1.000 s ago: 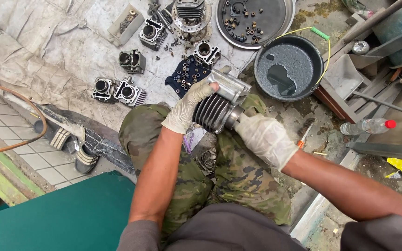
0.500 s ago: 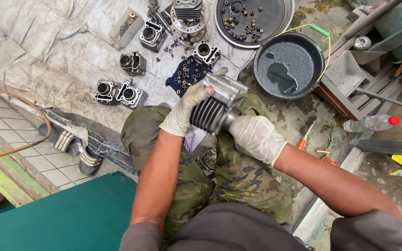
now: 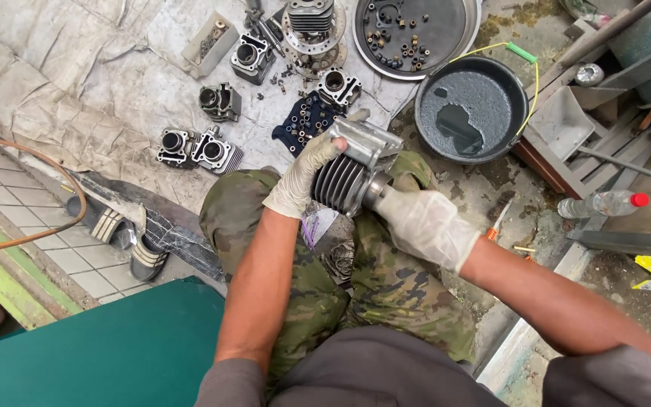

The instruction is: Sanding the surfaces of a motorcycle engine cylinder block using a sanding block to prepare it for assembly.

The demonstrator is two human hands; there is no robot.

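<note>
A finned metal engine cylinder is held above my camouflage-trousered knees. My left hand, in a pale glove, grips its upper left side with fingers over the top flange. My right hand, also gloved, is closed around the cylinder's lower end, pressed into the bore side; what lies inside the fist is hidden. A dark cloth and a small purple-marked scrap lie on my lap under the cylinder.
Several engine cylinders and small parts lie on a grey sheet ahead. A round tray of bolts, a black basin of dark liquid, a plastic bottle, sandals, a hose and a green panel surround me.
Both hands and the cylinder have shifted slightly; my right hand has slid closer in against the cylinder's lower end. The view has drifted a little.
</note>
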